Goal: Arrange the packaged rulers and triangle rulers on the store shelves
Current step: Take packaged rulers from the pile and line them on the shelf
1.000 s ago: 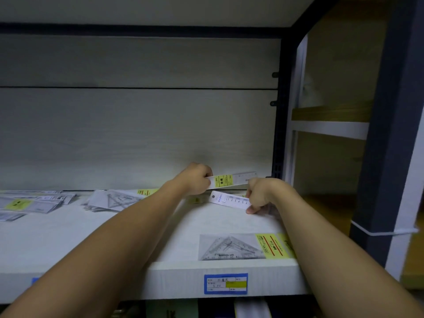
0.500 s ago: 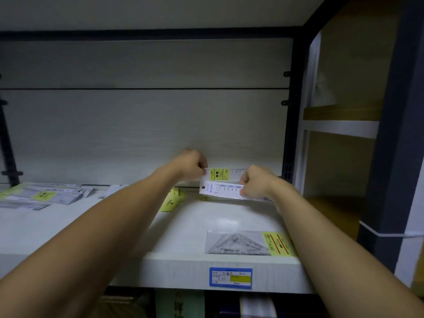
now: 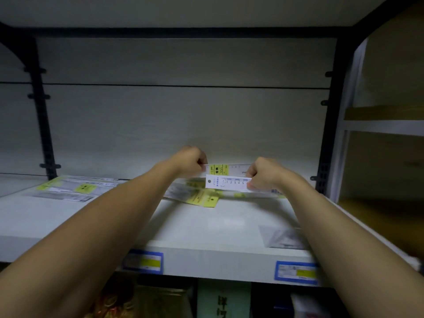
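Observation:
My left hand [image 3: 190, 161] pinches the left end of a packaged ruler with a yellow label [image 3: 226, 169], held level against the shelf's back wall. My right hand [image 3: 263, 173] grips a second packaged ruler with a white and blue card [image 3: 226, 182], just below and in front of the first. Both rulers hang above the white shelf [image 3: 206, 223]. Under them lie flat packets with yellow labels [image 3: 202, 197]. A packaged triangle ruler [image 3: 281, 236] lies near the shelf's front right, partly behind my right forearm.
Several packaged rulers [image 3: 73, 188] lie in a pile at the shelf's back left. Two blue price tags [image 3: 143, 261] [image 3: 296, 273] sit on the shelf's front edge. Black uprights [image 3: 328, 134] frame the bay. A wooden shelf unit [image 3: 385, 115] stands to the right.
Both hands have lifted their rulers off the shelf and brought them together, level, near the back wall. The view has shifted right and closer.

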